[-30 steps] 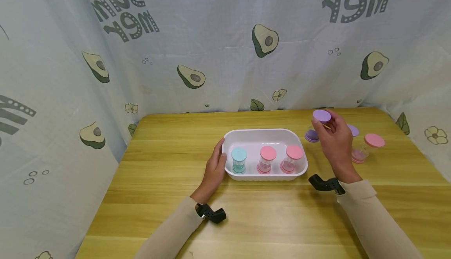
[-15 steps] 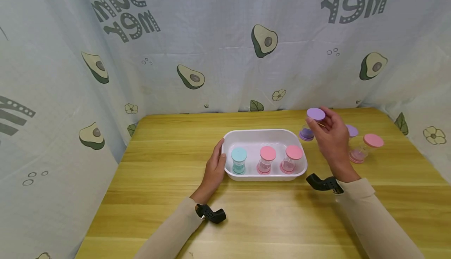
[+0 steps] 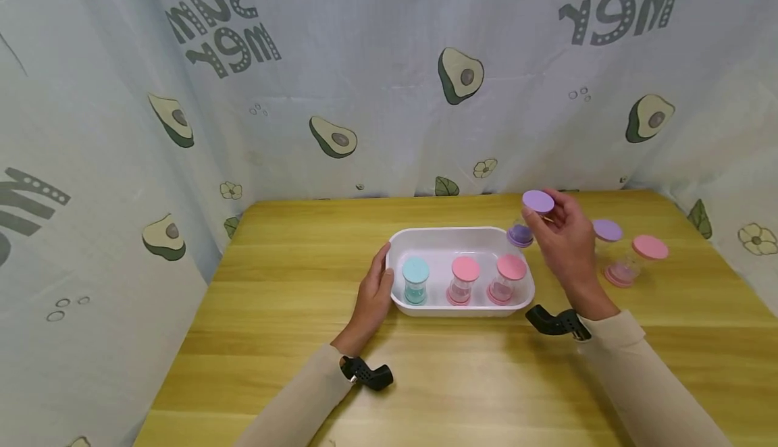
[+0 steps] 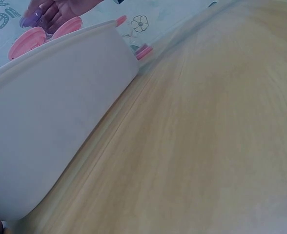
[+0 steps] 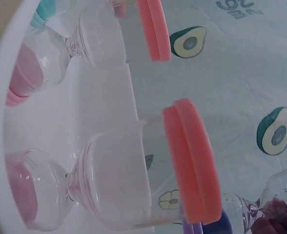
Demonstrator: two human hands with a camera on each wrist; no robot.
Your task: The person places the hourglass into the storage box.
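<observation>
My right hand pinches a purple hourglass near its top cap, with its lower end overlapping the back right corner of the white tray in the head view. The left hand rests on the tray's left end, fingers straight along the outside. Inside the tray stand a teal hourglass at left, a pink hourglass in the middle and another pink hourglass at right. The right wrist view shows the nearest pink cap large, with the held purple hourglass partly visible at the lower right.
To the right of the tray, a second purple hourglass stands partly behind the right hand. Close by is a pink hourglass. The wooden table ends at a patterned curtain behind and at the sides.
My right hand has carried the purple hourglass leftward, from beside the tray to its back right corner. The left hand stays at the tray's left end.
</observation>
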